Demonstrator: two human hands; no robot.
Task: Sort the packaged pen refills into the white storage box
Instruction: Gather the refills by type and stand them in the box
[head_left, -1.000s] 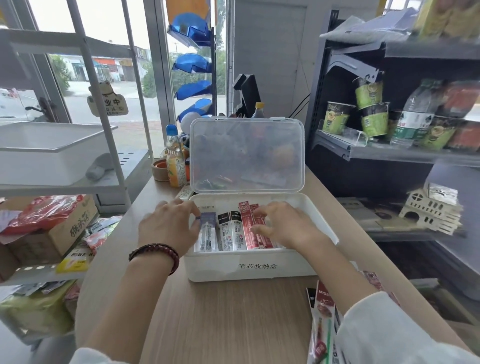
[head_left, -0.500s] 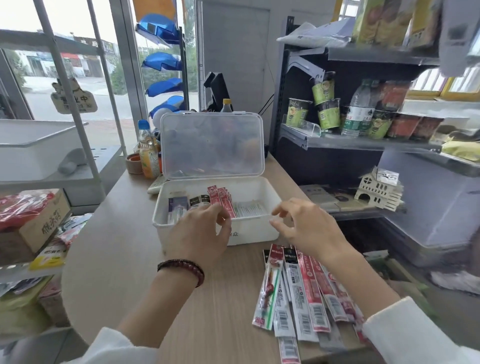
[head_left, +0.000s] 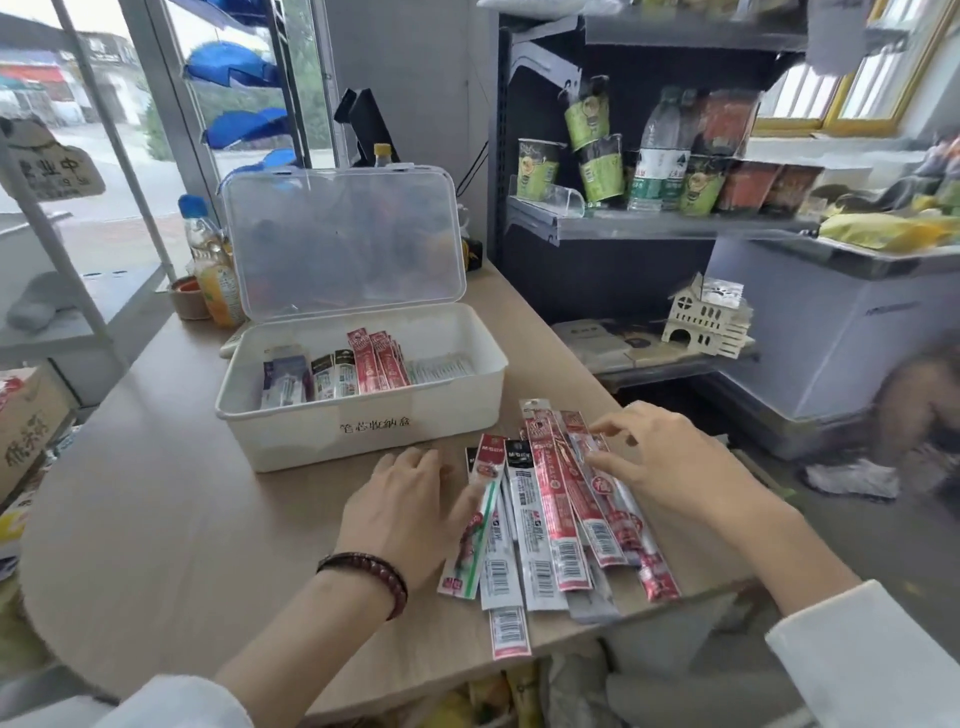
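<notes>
My left hand flat on table, fingers relaxed, touching left edge of loose refill packets. My right hand over their right side, fingers spread, gripping nothing. White storage box just beyond left hand, sorted refills inside.

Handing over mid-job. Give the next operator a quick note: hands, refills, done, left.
Left hand: open, holding nothing, fingers at the left edge of the loose fan of red and white packaged pen refills on the wooden table.
Right hand: open, fingertips over the fan's far end.
Done: several packets stand in rows in the white plastic storage box, clear lid up.
Left: the whole fan goes into the box.
</notes>
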